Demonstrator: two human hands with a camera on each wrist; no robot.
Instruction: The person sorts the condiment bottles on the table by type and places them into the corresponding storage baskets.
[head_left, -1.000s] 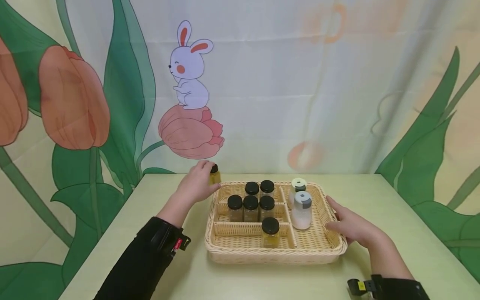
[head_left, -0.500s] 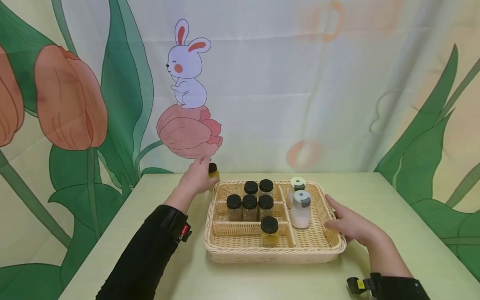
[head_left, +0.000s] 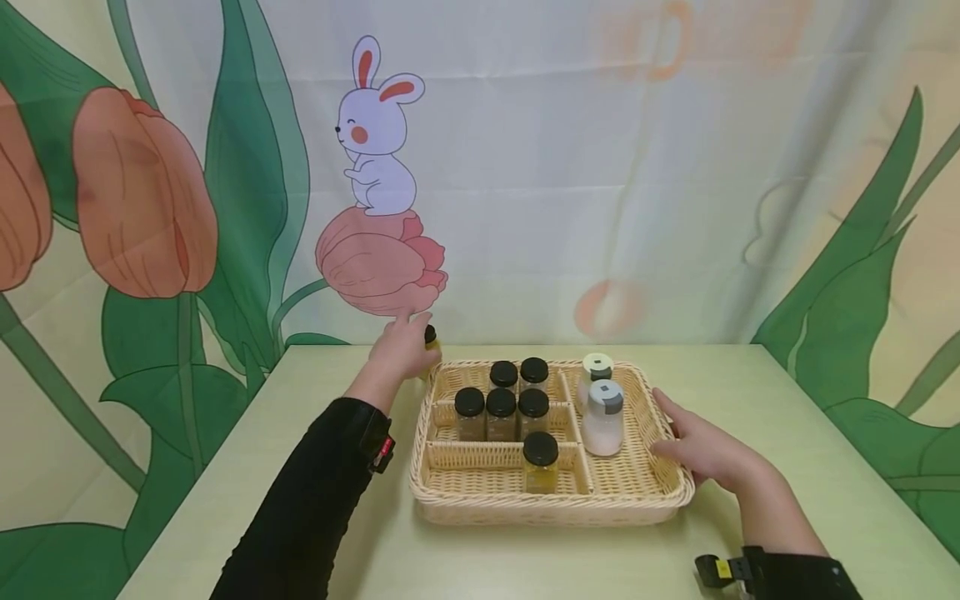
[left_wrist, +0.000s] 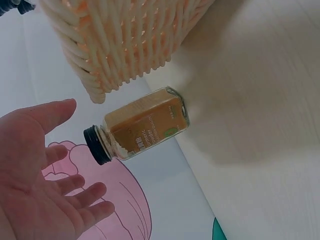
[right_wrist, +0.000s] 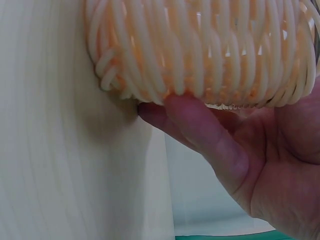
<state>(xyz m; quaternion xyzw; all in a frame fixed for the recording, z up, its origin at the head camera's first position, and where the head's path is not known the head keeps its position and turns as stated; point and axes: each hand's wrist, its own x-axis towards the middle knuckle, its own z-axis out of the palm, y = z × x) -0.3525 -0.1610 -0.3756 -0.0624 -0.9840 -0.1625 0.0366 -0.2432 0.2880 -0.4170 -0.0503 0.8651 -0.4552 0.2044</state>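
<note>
A glass spice jar (left_wrist: 147, 122) with a black lid and orange-yellow powder stands on the table beyond the basket's far left corner. My left hand (head_left: 397, 350) is beside it; in the left wrist view, its fingers are spread, with a gap between them and the lid. From the head, the hand covers part of the jar. My right hand (head_left: 712, 450) holds the right side of the wicker basket (head_left: 555, 508), thumb at the rim. Seen from the right wrist, its fingers (right_wrist: 200, 125) reach against the basket's lower edge.
Inside the divided basket, several black-lidded jars (head_left: 501, 417) fill the left compartments, one yellow jar (head_left: 541, 465) being in the front one. Two white-capped shakers (head_left: 603, 421) stand in the right compartment. A printed curtain (head_left: 510, 208) hangs behind the table (head_left: 525, 562).
The left hand's fingers have loosened from the jar and shifted slightly beside it. Right hand and basket stay in place.
</note>
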